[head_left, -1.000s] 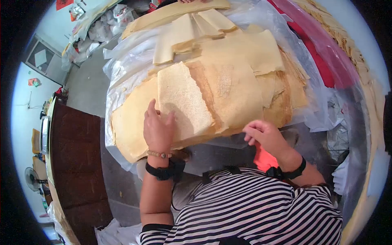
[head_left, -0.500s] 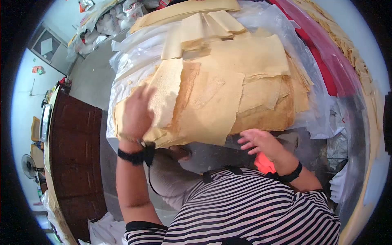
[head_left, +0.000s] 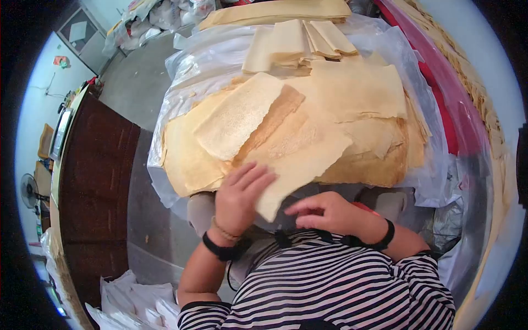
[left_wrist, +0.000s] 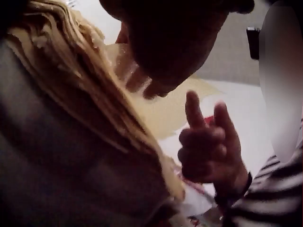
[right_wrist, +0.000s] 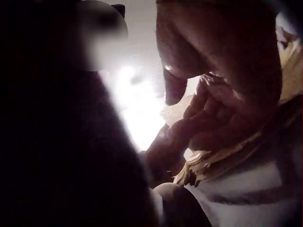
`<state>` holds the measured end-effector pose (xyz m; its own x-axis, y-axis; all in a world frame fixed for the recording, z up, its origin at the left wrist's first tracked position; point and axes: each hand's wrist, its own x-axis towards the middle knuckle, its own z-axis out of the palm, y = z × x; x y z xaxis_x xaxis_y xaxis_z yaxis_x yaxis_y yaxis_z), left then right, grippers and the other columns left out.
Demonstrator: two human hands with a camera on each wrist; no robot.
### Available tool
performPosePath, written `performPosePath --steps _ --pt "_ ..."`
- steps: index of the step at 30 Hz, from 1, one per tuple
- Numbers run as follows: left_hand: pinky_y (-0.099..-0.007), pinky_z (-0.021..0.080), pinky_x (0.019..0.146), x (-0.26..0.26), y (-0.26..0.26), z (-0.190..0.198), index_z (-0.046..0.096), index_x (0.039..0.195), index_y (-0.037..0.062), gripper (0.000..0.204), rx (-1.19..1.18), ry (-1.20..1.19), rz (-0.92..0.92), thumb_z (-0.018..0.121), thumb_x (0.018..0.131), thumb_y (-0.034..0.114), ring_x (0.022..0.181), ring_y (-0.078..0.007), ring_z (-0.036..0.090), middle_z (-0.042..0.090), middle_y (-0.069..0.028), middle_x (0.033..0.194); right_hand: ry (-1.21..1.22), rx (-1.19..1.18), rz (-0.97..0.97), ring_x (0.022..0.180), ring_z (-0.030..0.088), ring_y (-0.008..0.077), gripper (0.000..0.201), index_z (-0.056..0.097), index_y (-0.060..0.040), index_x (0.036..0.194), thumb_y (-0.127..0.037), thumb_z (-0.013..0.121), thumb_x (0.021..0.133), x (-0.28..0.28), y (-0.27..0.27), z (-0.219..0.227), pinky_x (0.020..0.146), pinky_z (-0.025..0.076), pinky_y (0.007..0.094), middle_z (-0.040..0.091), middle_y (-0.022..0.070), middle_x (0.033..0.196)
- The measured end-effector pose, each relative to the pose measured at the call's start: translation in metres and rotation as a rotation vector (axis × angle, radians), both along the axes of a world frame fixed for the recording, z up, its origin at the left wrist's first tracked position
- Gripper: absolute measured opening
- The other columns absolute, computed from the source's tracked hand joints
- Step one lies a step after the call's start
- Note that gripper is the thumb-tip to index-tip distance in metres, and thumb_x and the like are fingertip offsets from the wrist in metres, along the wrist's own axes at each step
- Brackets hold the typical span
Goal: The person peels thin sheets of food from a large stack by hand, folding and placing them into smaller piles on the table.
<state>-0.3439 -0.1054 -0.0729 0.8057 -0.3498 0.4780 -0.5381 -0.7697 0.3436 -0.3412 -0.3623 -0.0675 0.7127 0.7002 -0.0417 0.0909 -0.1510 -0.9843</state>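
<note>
In the head view my left hand (head_left: 240, 198) lies over the near edge of a thin pale-yellow sheet (head_left: 300, 168), fingers on its upper face. The left wrist view shows finger shapes through the translucent sheet (left_wrist: 163, 113), with the dark thumb side in front, so the hand pinches it. The sheet's near corner hangs past the stack's front edge. Just right of that corner is my right hand (head_left: 324, 213), thumb and index finger spread, other fingers curled, holding nothing. A folded piece with a speckled face (head_left: 242, 113) lies on the stack (head_left: 187, 148) further left.
Several folded strips (head_left: 300, 44) lie behind, on clear plastic sheeting (head_left: 190, 71). A long folded bundle (head_left: 275, 14) sits at the far edge. Brown cabinets (head_left: 99, 192) stand at left, and red cloth under plastic (head_left: 437, 107) runs along the right.
My left hand went left with the speckled piece, then came back right and nearer to the pale sheet. That sheet's edge has turned toward me. My right hand has moved left and down.
</note>
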Motion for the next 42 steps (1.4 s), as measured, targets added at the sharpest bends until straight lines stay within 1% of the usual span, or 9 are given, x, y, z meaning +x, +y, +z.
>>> performPosePath --steps 5,8,12,18,24,30,33,36,42 --pt "-0.0317 0.054 0.083 -0.010 0.063 0.002 0.072 0.114 -0.0002 0.027 -0.914 0.428 0.377 0.072 0.095 0.019 0.095 -0.0184 0.069 0.075 -0.0069 0.104 -0.690 -0.243 -0.406 0.102 0.067 0.0336 0.047 0.068 -0.0069 0.124 -0.020 0.084 0.081 0.022 -0.045 0.019 0.091 0.053 0.0424 0.071 0.0158 0.113" --pt "-0.0269 0.052 0.077 0.005 0.066 0.009 0.071 0.113 -0.0052 0.031 -0.999 0.394 0.421 0.067 0.101 0.023 0.088 -0.0116 0.065 0.073 -0.0042 0.100 -0.815 -0.307 -0.533 0.116 0.062 0.0344 0.072 0.055 -0.0060 0.141 -0.021 0.086 0.078 0.065 -0.039 0.023 0.100 0.049 0.0459 0.065 0.0155 0.129" --pt "-0.0281 0.052 0.072 0.029 0.069 -0.019 0.072 0.110 -0.0028 0.027 -0.855 0.311 0.534 0.067 0.100 0.021 0.081 -0.0101 0.063 0.073 -0.0060 0.094 -0.411 -0.143 -0.452 0.116 0.063 0.0277 0.076 0.048 -0.0039 0.148 -0.022 0.083 0.083 0.104 -0.008 0.004 0.100 0.051 0.0425 0.065 0.0150 0.131" --pt "-0.0369 0.050 0.063 0.037 0.064 -0.023 0.072 0.094 0.0024 0.017 -0.396 -0.109 0.622 0.072 0.093 0.019 0.065 -0.0306 0.062 0.062 -0.0176 0.072 -0.181 -0.028 -0.458 0.091 0.068 0.0129 0.068 0.048 -0.0049 0.148 -0.014 0.077 0.088 0.125 0.031 -0.011 0.082 0.055 0.0289 0.071 0.0090 0.108" --pt "-0.0391 0.048 0.060 0.049 0.076 -0.039 0.070 0.089 -0.0003 0.025 -0.491 0.111 0.721 0.073 0.092 0.024 0.064 -0.0319 0.062 0.065 -0.0179 0.073 -0.214 -0.130 -0.519 0.070 0.056 0.0091 0.062 0.055 -0.0085 0.144 -0.009 0.074 0.085 0.127 0.035 -0.018 0.064 0.049 0.0290 0.062 0.0025 0.086" --pt "-0.0372 0.048 0.061 0.051 0.081 -0.033 0.066 0.085 -0.0037 0.026 -0.801 0.329 0.792 0.075 0.089 0.021 0.064 -0.0247 0.061 0.064 -0.0147 0.071 -0.460 -0.218 -0.474 0.068 0.054 0.0179 0.066 0.059 -0.0106 0.139 -0.005 0.073 0.075 0.119 0.035 -0.013 0.066 0.048 0.0322 0.052 0.0045 0.074" --pt "-0.0359 0.048 0.062 0.051 0.087 -0.054 0.065 0.087 -0.0031 0.021 -0.665 0.162 0.769 0.074 0.087 0.016 0.069 -0.0242 0.064 0.064 -0.0136 0.076 -0.588 -0.390 -0.425 0.084 0.059 0.0233 0.062 0.063 -0.0125 0.135 -0.005 0.074 0.074 0.113 0.037 -0.001 0.084 0.050 0.0405 0.059 0.0070 0.085" --pt "-0.0353 0.049 0.064 0.048 0.086 -0.054 0.064 0.087 -0.0024 0.019 -0.599 0.116 0.700 0.073 0.085 0.014 0.071 -0.0240 0.064 0.064 -0.0142 0.081 -1.137 -0.634 -0.448 0.113 0.059 0.0276 0.055 0.067 -0.0168 0.131 -0.008 0.076 0.077 0.098 0.045 0.014 0.101 0.046 0.0452 0.061 0.0126 0.120" --pt "-0.0373 0.051 0.066 0.040 0.077 -0.049 0.062 0.088 -0.0026 0.018 -0.638 0.183 0.701 0.072 0.083 0.011 0.071 -0.0282 0.063 0.061 -0.0145 0.081 -1.049 -0.474 -0.009 0.149 0.035 0.0348 0.054 0.062 -0.0217 0.138 -0.036 0.073 0.087 0.076 0.071 0.028 0.122 0.025 0.0541 0.043 0.0121 0.158"
